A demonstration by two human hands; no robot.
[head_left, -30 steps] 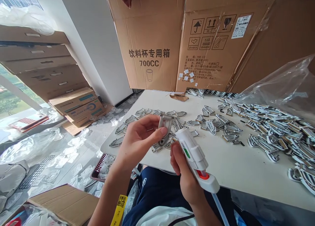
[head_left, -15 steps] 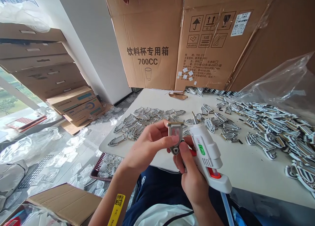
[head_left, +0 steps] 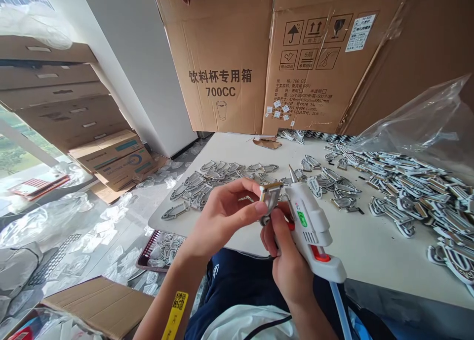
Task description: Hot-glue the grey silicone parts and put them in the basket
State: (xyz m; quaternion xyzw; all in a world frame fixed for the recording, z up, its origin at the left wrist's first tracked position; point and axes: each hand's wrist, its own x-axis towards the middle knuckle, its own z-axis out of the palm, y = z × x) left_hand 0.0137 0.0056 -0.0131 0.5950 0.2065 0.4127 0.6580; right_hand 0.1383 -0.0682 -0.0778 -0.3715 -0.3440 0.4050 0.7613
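Observation:
Between finger and thumb, my left hand (head_left: pixel 225 211) holds a small grey and clear plastic part (head_left: pixel 272 196) with a gold-coloured edge, tilted over the table. My right hand (head_left: pixel 287 246) is wrapped round a white glue gun (head_left: pixel 309 216), whose metal nozzle points up and away. The right thumb and fingertips also touch the lower end of the part. Similar parts (head_left: pixel 202 184) lie in a loose group behind my left hand, and others (head_left: pixel 329 184) lie beyond the glue gun.
A large heap of parts (head_left: pixel 425 191) covers the right of the white table (head_left: pixel 385 261), beside a clear plastic bag (head_left: pixel 418 122). Cardboard boxes (head_left: pixel 229 43) stand at the back. A dark red basket (head_left: pixel 142 258) sits lower left, near an open carton (head_left: pixel 99 300).
The held part has been turned and tilted, so its gold edge now slants upward to the right. My left fingers have shifted slightly right with it. The right hand still grips the glue gun.

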